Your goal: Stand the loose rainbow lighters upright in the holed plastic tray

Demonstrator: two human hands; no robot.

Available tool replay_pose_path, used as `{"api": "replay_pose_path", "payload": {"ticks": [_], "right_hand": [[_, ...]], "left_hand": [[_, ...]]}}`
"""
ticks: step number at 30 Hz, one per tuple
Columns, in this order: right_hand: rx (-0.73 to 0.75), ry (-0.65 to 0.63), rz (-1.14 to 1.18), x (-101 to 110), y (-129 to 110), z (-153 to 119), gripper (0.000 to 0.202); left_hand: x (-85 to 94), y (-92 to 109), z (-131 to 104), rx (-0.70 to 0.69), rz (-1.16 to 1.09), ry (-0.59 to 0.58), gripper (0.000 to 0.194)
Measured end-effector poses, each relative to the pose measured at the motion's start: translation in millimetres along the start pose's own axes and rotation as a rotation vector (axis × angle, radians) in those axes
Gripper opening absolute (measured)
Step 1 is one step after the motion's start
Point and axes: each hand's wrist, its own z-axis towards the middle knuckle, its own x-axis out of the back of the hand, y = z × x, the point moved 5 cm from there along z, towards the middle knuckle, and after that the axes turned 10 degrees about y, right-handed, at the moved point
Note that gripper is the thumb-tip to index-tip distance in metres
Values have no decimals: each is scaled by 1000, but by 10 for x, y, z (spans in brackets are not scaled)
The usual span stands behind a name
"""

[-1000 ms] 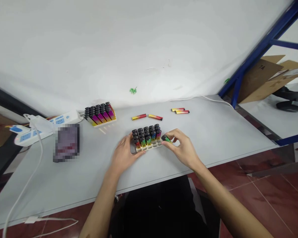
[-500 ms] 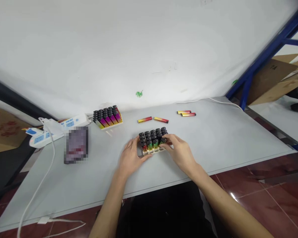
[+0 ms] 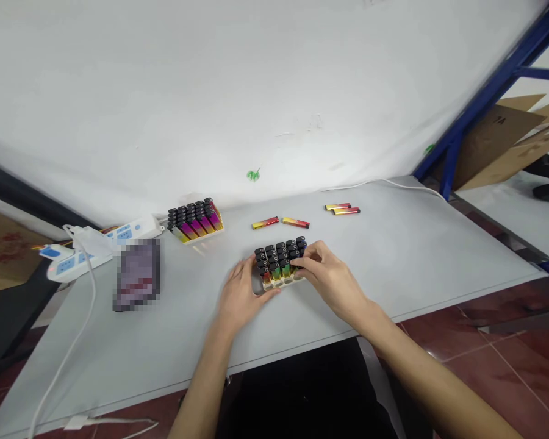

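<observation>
A cream tray packed with upright black-capped lighters stands on the white table in front of me. My left hand grips the tray's left end, with the thumb along its front edge. My right hand is at the tray's right front corner. Its fingertips pinch a lighter standing there among the others. The fingers hide most of that lighter.
A second tray of pink and yellow lighters stands at the back left. Loose lighters lie behind the near tray. On the left are a power strip with a cable and a blurred flat object. A blue rack and cardboard stand on the right.
My right hand has brought a green lighter from beside the tray's right end into the tray's right front corner. My left hand has stayed on the tray.
</observation>
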Motion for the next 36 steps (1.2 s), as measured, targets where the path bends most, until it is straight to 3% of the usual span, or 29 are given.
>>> {"api": "replay_pose_path", "payload": {"ticks": [5,8,11,14,17,19,24,27,30,33,36], "right_hand": [[43,34,8,86,-79,-12,26],[21,92,38,215,38,40,21],[-69,184,12,317,525,191,20],[-273,286,-201,356,1315,342,29],[-459,217,-450,287,1978,383,45],[-520,177,-517,235,2200,357,46],[-550,174,-493,215,2254,233,37],[-542,203,-366,267,2222,193,33],[-594,350,-86,370,2225,190,30],[-708,569,351,456,2248,191,30],[-812,682,719,456,2233,189,36]], "left_hand": [[-2,-1,-1,-29,14,17,84],[-12,-14,-3,-23,30,16,83],[-29,-40,-9,-4,48,5,87],[-38,-58,-13,10,59,-10,89],[-31,-59,-10,21,51,-12,88],[-26,-61,-8,31,43,-13,89],[-28,-74,-7,43,28,-9,89],[-23,-81,-6,60,28,0,87],[-15,-72,-4,62,27,-8,84],[-9,-67,-8,57,23,-20,80],[-11,-78,-15,53,37,-24,78]]}}
